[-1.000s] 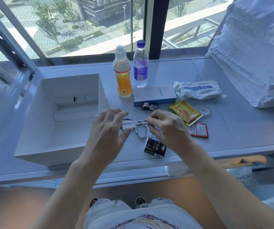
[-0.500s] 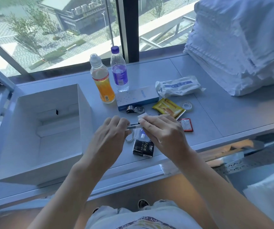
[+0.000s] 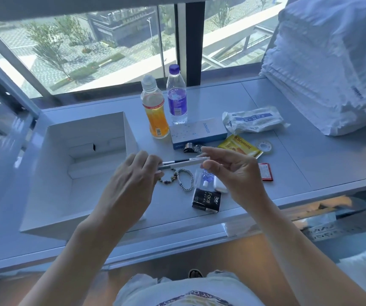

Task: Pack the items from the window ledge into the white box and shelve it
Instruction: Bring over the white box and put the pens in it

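Observation:
The open white box (image 3: 131,138) stands on the left of the window ledge (image 3: 288,164). Above the ledge my left hand (image 3: 131,184) and my right hand (image 3: 235,173) each pinch one end of two pens (image 3: 184,163), a white one and a dark one, held level just right of the box. Below them lie a beaded bracelet (image 3: 166,179), a silver chain bracelet (image 3: 185,180), a black tissue pack (image 3: 205,200), a small blue-capped bottle (image 3: 206,180) and a white case (image 3: 219,186).
Behind stand an orange drink bottle (image 3: 155,115) and a water bottle (image 3: 176,98). A blue Anker box (image 3: 197,133), a watch (image 3: 192,147), a white packet (image 3: 252,120), a yellow sachet (image 3: 239,146), a tape roll (image 3: 264,146) and a red sachet (image 3: 265,172) lie around. White bedding (image 3: 332,62) fills the right.
Both hands have lifted the pens higher off the ledge. My right hand has turned and its fingers have loosened, exposing the bracelets and small items beneath.

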### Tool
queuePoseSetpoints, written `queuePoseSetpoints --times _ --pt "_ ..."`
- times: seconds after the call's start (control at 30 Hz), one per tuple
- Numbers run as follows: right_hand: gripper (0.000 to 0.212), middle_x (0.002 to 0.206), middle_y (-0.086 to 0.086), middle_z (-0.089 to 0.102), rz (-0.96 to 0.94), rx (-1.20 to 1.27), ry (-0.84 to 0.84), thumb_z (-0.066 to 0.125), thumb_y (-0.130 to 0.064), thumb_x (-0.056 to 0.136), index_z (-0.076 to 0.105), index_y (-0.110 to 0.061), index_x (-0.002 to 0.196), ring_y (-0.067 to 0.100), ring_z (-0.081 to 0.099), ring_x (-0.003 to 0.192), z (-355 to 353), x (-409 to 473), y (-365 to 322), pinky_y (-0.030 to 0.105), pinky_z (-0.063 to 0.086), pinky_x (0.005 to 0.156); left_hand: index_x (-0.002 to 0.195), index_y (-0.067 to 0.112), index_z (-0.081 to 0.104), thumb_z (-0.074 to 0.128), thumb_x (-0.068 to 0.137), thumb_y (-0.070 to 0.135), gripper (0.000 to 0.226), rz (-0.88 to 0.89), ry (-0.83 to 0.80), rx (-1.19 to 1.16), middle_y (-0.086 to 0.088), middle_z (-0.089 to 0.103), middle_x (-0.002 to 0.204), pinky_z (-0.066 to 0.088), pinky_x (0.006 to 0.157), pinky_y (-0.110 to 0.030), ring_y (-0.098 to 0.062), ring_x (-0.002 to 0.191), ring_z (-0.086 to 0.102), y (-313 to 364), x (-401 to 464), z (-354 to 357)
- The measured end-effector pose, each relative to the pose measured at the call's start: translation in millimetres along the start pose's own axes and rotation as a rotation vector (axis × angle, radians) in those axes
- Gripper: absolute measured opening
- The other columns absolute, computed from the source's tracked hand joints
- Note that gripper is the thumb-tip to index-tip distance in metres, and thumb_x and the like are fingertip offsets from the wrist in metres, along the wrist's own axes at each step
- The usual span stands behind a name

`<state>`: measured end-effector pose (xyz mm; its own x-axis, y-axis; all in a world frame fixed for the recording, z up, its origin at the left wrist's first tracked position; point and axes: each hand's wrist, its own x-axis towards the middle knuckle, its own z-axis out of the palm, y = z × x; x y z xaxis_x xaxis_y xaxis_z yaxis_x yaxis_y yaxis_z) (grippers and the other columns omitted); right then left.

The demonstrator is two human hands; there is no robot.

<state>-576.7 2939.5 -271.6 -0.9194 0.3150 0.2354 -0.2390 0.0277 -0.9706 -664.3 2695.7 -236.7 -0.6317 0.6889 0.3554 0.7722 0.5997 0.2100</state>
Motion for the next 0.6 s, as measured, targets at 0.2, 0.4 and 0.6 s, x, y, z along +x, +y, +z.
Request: queuePoseSetpoints --times 0.2,0.4,0.6 --pt "0.017 0.095 0.009 0.08 -0.067 0.039 -0.067 0.079 -0.004 0.087 0.081 -0.009 0.104 0.022 0.077 0.082 34 13 -10 0.025 0.061 0.078 0.112 0.017 0.051 0.055 0.099 0.025 0.016 -0.026 -0.005 -0.039 0.0 0.052 0.099 0.05 0.07 -0.041 -0.025 0.091 0.053 -20 -14 -12" --pt "0.024 0.098 0.005 0.08 -0.12 -0.171 -0.115 0.086 0.002 0.079 0.081 -0.003 0.102 0.024 0.078 0.088 74 27 -24 0.036 0.063 0.084 0.112 0.019 0.048 0.051 0.1 0.029 0.016 -0.081 -0.012 -0.054 0.001 0.052 0.101 0.047 0.069 -0.039 -0.024 0.095 0.053 -54 -31 -32" --pt "0.024 0.101 -0.001 0.079 -0.316 -0.479 -0.28 0.087 -0.003 0.081 0.082 -0.007 0.104 0.012 0.077 0.086 133 54 -38 0.025 0.062 0.084 0.113 0.017 0.047 0.048 0.103 0.031 0.018 -0.13 -0.004 -0.009 -0.004 0.056 0.107 0.04 0.07 -0.031 -0.025 0.099 0.056 -107 -52 -61"
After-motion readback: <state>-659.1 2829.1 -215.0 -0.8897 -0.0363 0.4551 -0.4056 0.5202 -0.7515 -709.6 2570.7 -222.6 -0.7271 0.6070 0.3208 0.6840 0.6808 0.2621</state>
